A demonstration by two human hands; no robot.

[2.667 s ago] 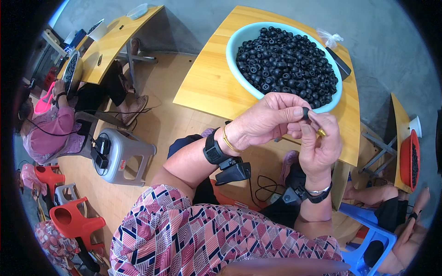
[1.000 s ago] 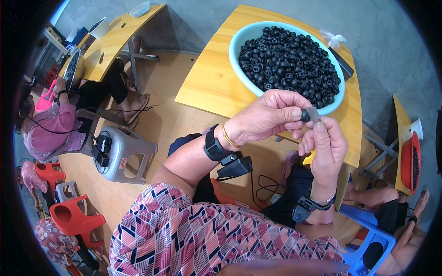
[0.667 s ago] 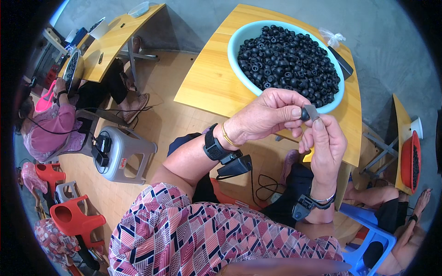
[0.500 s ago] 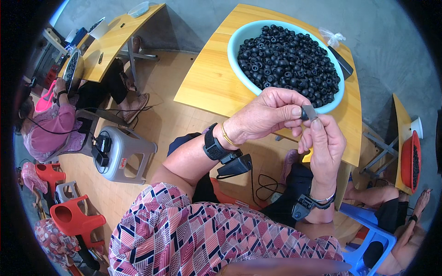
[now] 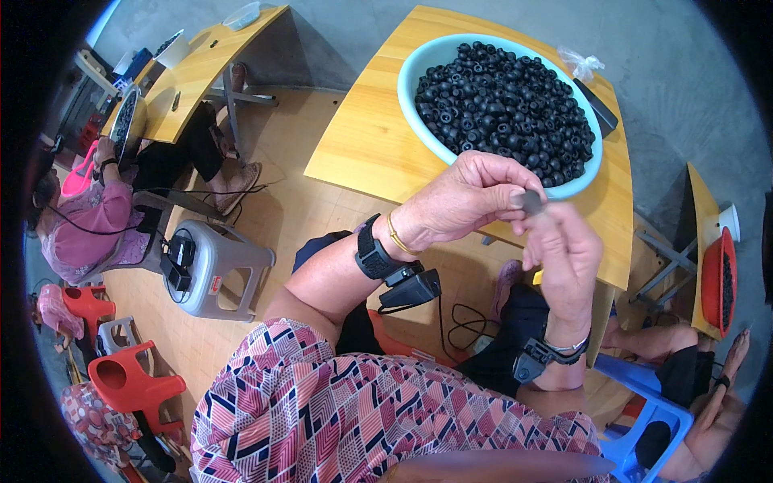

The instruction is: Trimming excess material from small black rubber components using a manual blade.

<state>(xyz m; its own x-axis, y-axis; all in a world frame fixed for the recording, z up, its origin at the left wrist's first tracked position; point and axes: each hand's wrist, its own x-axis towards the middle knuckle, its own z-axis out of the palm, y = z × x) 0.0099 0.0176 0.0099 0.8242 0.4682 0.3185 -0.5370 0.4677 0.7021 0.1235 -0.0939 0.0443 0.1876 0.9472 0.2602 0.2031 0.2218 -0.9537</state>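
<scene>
My left hand (image 5: 477, 197) pinches a small round black hollow piece between thumb and fingertips, just over the near edge of the table. Close against it, my right hand (image 5: 564, 253) is closed, slightly smeared by motion. Its fingertips hold a small flat grey blade-like piece (image 5: 532, 203), which covers most of the black piece. Beyond both hands stands a light blue basin (image 5: 408, 92) heaped with many similar black hollow pieces (image 5: 503, 113). Something yellow (image 5: 537, 278) shows beside my right hand, mostly hidden.
The basin rests on a wooden table (image 5: 354, 145), with a clear plastic bag (image 5: 581, 63) and a dark flat object (image 5: 597, 109) behind it. Left are a grey stool (image 5: 217, 270), a red chair (image 5: 133, 374) and a seated person (image 5: 88, 221). At right stand a red basin (image 5: 717, 282) and blue stool (image 5: 672, 419).
My right hand has shifted slightly at the fingertips, and the grey piece now lies across the front of the black piece. My left hand stays nearly in place.
</scene>
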